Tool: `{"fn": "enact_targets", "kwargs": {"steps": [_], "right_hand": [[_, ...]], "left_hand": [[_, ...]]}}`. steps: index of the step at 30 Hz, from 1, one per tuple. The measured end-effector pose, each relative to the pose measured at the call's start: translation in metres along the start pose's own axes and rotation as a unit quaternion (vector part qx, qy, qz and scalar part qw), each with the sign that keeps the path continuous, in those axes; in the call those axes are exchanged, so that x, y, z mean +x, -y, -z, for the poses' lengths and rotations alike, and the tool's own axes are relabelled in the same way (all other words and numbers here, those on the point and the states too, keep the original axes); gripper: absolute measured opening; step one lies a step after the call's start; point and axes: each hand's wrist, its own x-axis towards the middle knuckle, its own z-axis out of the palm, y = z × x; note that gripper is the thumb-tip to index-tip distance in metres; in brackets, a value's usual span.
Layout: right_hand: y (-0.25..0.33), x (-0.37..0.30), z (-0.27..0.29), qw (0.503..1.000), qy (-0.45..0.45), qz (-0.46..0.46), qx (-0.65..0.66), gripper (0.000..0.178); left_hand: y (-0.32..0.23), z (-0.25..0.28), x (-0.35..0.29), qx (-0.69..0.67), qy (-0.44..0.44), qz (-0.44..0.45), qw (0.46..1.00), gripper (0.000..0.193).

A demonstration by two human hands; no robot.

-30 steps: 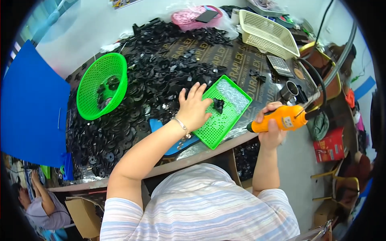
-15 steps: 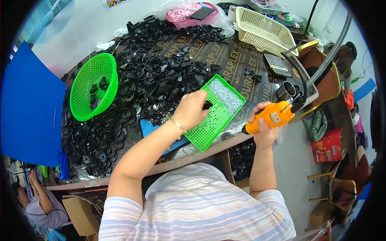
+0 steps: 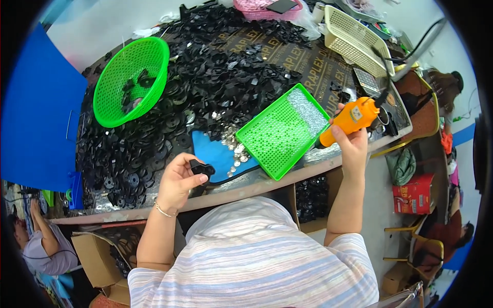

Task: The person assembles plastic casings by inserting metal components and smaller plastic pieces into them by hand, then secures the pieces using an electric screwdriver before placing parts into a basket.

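Note:
My left hand pinches a small black plastic part between thumb and fingers, just over the table's front edge. An orange electric screwdriver is gripped in my right hand, its black nose pointing down and left beside the green tray. This shallow perforated tray holds a heap of small silver screws at its far end. Between my hands lies a blue mat with shiny round metal pieces scattered along its right side.
Black plastic parts are piled over much of the table. A round green basket leans on them at left. A cream basket, calculator and pink basket stand farther back. Open cardboard boxes sit below the table edge.
My left hand has drawn back from the tray toward the front left with the black part. The screwdriver has risen slightly and moved right in the picture. The view has shifted.

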Motion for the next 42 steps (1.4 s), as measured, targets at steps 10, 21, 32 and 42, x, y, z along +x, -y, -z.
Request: {"fn": "enact_targets", "kwargs": {"steps": [10, 21, 32, 42], "right_hand": [[0.007, 0.005, -0.007, 0.998, -0.005, 0.034, -0.06, 0.048], [0.014, -0.03, -0.123, 0.881, 0.172, 0.34, -0.28, 0.028], [-0.067, -0.012, -0.284, 0.677, 0.38, 0.178, -0.605, 0.046], [-0.045, -0.022, -0.213, 0.626, 0.396, 0.155, -0.654, 0.028]], "left_hand": [[0.012, 0.039, -0.041, -0.069, -0.059, 0.091, 0.992, 0.022], [0.025, 0.053, -0.047, -0.091, -0.037, 0.087, 0.991, 0.024], [0.021, 0.048, -0.066, -0.164, -0.037, 0.096, 0.981, 0.011], [0.025, 0.057, -0.066, -0.128, -0.093, 0.112, 0.981, 0.011]]}}
